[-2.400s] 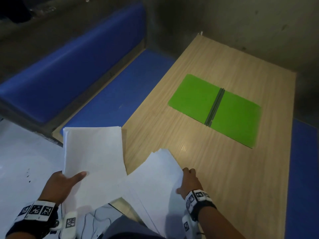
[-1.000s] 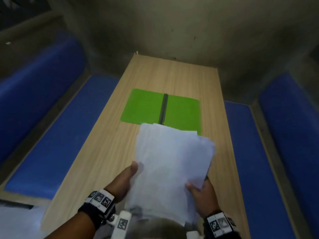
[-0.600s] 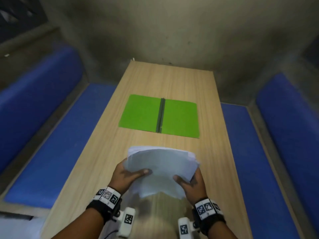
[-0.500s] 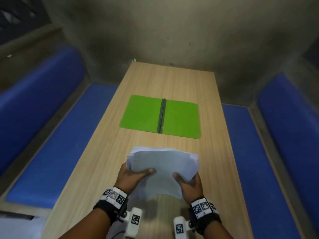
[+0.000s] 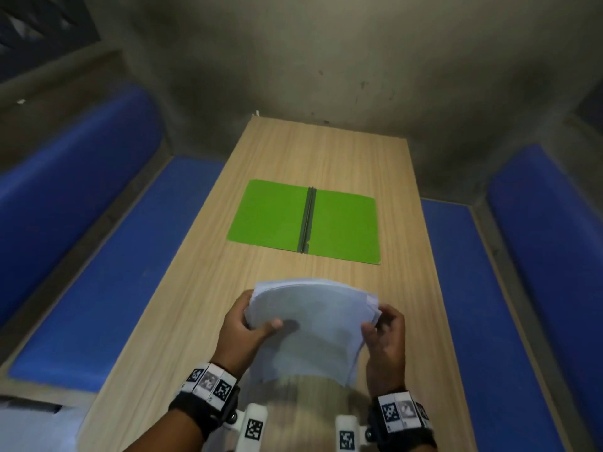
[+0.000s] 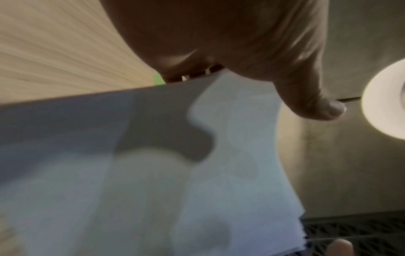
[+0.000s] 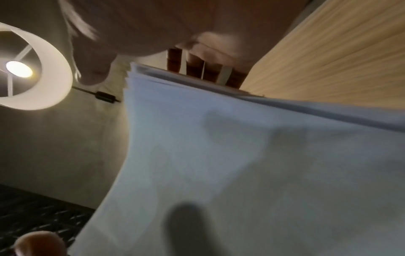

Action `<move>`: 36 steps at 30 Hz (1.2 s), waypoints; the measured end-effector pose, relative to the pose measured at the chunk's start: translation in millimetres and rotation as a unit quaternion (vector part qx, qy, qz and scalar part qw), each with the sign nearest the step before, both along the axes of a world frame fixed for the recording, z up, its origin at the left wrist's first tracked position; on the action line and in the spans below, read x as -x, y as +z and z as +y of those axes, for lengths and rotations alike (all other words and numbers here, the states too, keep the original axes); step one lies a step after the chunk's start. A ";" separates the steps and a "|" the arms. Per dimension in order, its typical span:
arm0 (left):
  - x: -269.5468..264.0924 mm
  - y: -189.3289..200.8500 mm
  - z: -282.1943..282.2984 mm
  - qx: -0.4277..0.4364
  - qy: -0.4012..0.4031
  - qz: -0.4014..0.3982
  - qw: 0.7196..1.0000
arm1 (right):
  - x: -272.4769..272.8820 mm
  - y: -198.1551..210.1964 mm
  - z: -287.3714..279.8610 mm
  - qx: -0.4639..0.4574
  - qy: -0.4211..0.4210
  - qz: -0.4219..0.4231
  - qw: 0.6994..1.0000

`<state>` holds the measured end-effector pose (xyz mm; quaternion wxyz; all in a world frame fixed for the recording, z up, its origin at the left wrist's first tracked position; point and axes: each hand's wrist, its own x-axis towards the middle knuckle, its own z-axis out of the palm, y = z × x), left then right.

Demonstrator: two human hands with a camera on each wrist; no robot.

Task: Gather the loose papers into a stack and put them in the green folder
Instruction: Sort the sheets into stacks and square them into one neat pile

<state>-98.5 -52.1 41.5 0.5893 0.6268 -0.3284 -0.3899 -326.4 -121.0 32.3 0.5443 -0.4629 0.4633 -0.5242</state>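
White papers (image 5: 313, 324): a stack between both hands, above the desk (image 5: 195, 305).
Left hand (image 5: 243, 332): grips its 9 o'clock edge.
Right hand (image 5: 386, 337): grips its 3 o'clock edge.
Green folder (image 5: 342, 226): open, at 12 o'clock.

papers (image 5: 310, 324): held upright by left hand (image 5: 243, 334) + right hand (image 5: 386, 340) | green folder (image 5: 270, 216): open on table (image 5: 195, 295)

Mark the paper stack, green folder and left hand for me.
paper stack (image 5: 313, 324): head view, middle of the top sheet.
green folder (image 5: 270, 216): head view, left flap of the open folder.
left hand (image 5: 243, 334): head view, back of the hand gripping the stack's left edge.
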 end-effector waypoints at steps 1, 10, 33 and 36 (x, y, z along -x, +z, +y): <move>2.2 5.0 -1.6 0.023 0.008 -0.004 1.000 | -1.9 6.1 -1.9 0.016 -0.014 -0.003 1.000; 30.0 26.2 -14.5 0.017 0.168 -0.103 0.980 | -33.7 31.3 2.8 0.052 -0.149 0.141 0.977; 15.4 9.6 -11.0 -0.031 0.162 -0.074 0.984 | -2.4 15.4 3.3 0.045 0.187 0.146 0.970; 6.8 11.3 -18.0 -0.083 0.219 -0.074 0.969 | 3.4 15.1 4.4 0.017 0.219 0.144 0.965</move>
